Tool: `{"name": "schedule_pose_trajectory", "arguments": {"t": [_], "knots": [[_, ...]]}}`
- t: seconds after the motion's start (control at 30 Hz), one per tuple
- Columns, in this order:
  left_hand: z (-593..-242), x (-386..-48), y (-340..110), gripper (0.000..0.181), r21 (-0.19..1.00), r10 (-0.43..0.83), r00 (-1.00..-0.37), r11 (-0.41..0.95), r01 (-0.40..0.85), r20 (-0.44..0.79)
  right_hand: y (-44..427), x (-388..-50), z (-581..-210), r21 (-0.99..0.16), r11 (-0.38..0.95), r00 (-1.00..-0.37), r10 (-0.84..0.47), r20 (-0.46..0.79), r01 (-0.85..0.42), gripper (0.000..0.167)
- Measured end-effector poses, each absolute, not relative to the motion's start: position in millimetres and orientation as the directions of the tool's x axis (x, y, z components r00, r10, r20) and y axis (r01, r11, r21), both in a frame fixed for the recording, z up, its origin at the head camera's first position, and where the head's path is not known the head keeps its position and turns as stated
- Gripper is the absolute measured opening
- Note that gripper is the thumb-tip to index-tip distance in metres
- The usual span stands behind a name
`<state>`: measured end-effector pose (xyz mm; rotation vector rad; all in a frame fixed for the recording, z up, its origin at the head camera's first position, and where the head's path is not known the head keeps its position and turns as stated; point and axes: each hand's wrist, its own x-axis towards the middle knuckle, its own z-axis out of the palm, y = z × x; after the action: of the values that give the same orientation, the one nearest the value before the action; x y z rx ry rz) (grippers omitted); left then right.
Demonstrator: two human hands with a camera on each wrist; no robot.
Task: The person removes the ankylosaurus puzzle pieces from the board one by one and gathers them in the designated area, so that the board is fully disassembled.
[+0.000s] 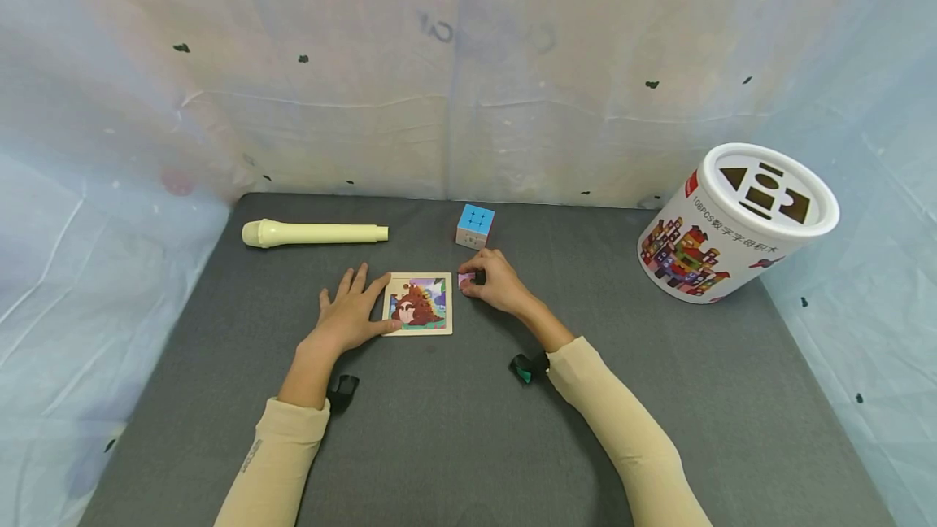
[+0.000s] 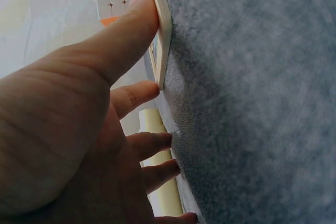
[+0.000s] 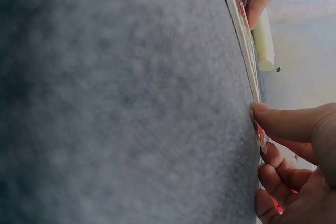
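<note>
A square wooden picture puzzle [image 1: 418, 304] with a dark red animal lies flat on the grey cloth. My left hand [image 1: 350, 317] spreads its fingers at its left side; in the left wrist view the thumb [image 2: 137, 22] rests on the frame [image 2: 164, 35] and the index fingertip touches its corner. My right hand [image 1: 501, 283], just right of the puzzle, pinches a small pinkish-purple piece [image 1: 465, 279] between thumb and fingers. The right wrist view shows the piece [image 3: 261, 135] low at the cloth, between thumb and fingertips.
A blue-topped cube [image 1: 475, 226] stands behind my right hand. A pale yellow microphone-shaped stick [image 1: 322, 233] lies at the back left. At the back right stands a large white tub [image 1: 732, 226] with shaped holes in its lid. Plastic sheeting surrounds the table.
</note>
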<state>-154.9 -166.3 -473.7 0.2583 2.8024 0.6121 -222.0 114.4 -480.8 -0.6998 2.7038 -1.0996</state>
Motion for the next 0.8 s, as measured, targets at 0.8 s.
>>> {"name": "schedule_pose_trajectory", "arguments": {"t": [0.8], "knots": [[-474.6,-155.2,-166.1,0.091,0.423,0.221,-0.952,0.899,0.114,-0.212,116.0,-220.7,-479.4,-0.672,0.646,-0.884,-0.467,0.027,-0.362,0.028]]}}
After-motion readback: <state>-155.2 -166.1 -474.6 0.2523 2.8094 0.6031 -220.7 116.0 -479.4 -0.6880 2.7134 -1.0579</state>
